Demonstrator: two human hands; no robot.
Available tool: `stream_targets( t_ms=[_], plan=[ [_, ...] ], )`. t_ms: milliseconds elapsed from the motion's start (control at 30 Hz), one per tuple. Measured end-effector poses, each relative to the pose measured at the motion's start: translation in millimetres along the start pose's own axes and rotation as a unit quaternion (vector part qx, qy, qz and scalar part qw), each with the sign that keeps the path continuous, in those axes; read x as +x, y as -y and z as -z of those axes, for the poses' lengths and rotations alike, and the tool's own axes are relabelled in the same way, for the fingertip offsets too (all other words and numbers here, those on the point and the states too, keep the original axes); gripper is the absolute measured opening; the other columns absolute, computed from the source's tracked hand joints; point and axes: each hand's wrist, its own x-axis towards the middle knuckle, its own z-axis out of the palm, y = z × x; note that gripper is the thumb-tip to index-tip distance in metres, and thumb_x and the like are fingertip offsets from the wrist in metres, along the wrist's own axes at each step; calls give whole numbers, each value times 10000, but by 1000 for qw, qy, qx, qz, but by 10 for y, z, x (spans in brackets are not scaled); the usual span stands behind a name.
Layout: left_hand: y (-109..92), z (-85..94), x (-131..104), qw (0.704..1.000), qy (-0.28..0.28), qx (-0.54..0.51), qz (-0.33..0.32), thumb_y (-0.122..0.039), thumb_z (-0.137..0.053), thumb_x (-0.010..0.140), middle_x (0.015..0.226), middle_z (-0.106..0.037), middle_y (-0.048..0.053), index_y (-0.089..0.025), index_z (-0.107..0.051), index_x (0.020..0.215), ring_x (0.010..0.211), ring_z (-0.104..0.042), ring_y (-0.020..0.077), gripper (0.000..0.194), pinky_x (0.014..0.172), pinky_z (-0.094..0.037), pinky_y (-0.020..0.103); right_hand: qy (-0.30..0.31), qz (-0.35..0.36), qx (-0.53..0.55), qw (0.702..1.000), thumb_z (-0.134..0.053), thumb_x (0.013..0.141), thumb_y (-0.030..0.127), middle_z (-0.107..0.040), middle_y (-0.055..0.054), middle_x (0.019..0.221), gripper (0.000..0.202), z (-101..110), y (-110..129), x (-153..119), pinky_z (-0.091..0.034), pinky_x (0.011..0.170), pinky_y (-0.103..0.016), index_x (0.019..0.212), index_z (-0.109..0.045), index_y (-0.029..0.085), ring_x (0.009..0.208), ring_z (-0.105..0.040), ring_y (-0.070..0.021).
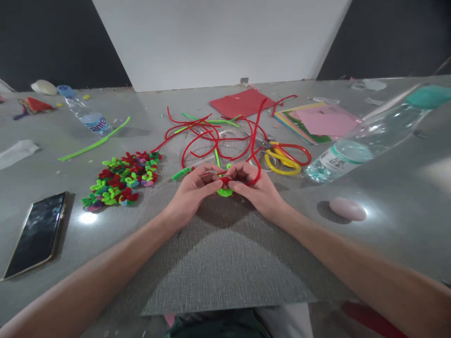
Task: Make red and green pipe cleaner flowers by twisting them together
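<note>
Between the fingertips of both hands is a red pipe cleaner (256, 141), its long free end rising from my right hand (254, 184). A green coiled pipe cleaner piece (224, 192) shows just under the fingers, against the red. My left hand (198, 188) pinches the red part from the other side, closed like the right. The exact grip is partly hidden by the fingers. Behind the hands lies a tangle of loose red and green pipe cleaners (207, 129). A small green coil (181, 173) rests beside my left hand.
Left are small pipe cleaner flowers (123, 178), a phone (37, 234), a green strand (95, 141) and a small bottle (84, 112). Right are scissors (287, 157), a large bottle (352, 150) and a pink oval object (347, 209). Red sheets (239, 103) and coloured paper (320, 121) lie behind.
</note>
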Motion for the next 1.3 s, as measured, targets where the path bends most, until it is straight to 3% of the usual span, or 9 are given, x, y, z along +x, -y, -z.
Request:
stream_targets(
  t_ms=[233, 367, 500, 700, 767, 867, 1033, 1133, 1300],
  plan=[
    [11, 5, 18, 986, -21, -152, 67, -281, -931, 768, 853, -720, -22, -226, -665, 1008, 792, -691, 117, 363, 763, -547, 232, 1, -19, 77, 997, -771, 934, 433, -626, -1, 881, 255, -22, 14, -19, -542, 702, -279, 962, -640, 217, 767, -599, -135],
    [5, 27, 29, 985, -35, -153, 76, -292, -970, 716, 884, -734, -23, -233, -659, 979, 809, -699, 116, 412, 787, -561, 236, -18, -59, 33, 998, -726, 955, 532, -473, 46, 625, 450, 2, 23, -35, -406, 516, -247, 682, -565, 212, 563, -482, -104],
    [9, 48, 38, 987, -24, -145, 69, -340, -1018, 637, 789, -682, -36, -227, -664, 935, 736, -660, 114, 477, 745, -560, 241, -7, -88, 13, 996, -716, 937, 610, -451, 51, 550, 532, 26, 11, -33, -359, 474, -259, 621, -576, 207, 493, -426, -96],
    [-10, 22, 38, 989, -32, -130, 64, -296, -911, 755, 826, -667, -19, -210, -693, 952, 759, -652, 107, 306, 726, -543, 219, -17, -67, -1, 998, -716, 945, 590, -469, 51, 543, 483, 40, -13, -18, -336, 463, -255, 665, -641, 203, 492, -427, -94],
    [-21, 8, 27, 995, -28, -85, 54, -266, -830, 809, 862, -675, -2, -201, -713, 986, 760, -643, 109, 222, 678, -516, 210, -15, -61, 3, 998, -721, 935, 599, -467, 50, 548, 494, 37, -7, -16, -338, 463, -254, 650, -624, 208, 498, -420, -95],
    [-32, 0, 1, 997, -17, 76, 4, -190, -747, 817, 861, -696, 11, -182, -733, 991, 737, -628, 121, 175, 643, -486, 225, -18, -63, 9, 998, -735, 914, 611, -455, 52, 561, 497, 31, 4, -15, -335, 458, -253, 645, -610, 213, 497, -407, -94],
    [-21, 21, -50, 948, -27, 301, -97, -170, -716, 856, 884, -767, 17, -195, -752, 1026, 781, -694, 152, 175, 744, -536, 278, -14, -56, -11, 998, -697, 957, 573, -450, 54, 541, 503, 36, 22, -22, -326, 468, -255, 629, -561, 216, 499, -425, -98],
    [-8, 35, -68, 932, -34, 340, -118, -176, -706, 893, 891, -782, 9, -208, -743, 1037, 772, -710, 147, 152, 758, -541, 280, 12, -45, -39, 998, -673, 985, 525, -518, 44, 597, 431, 31, 35, -32, -358, 509, -251, 704, -596, 208, 539, -468, -99],
    [-11, 28, -80, 931, -24, 345, -115, -194, -726, 893, 904, -792, 11, -212, -710, 1004, 829, -748, 164, 114, 775, -546, 276, 38, -34, -67, 996, -688, 973, 386, -612, 29, 745, 206, 10, 29, -42, -399, 566, -250, 885, -684, 200, 608, -515, -100]
  ],
)
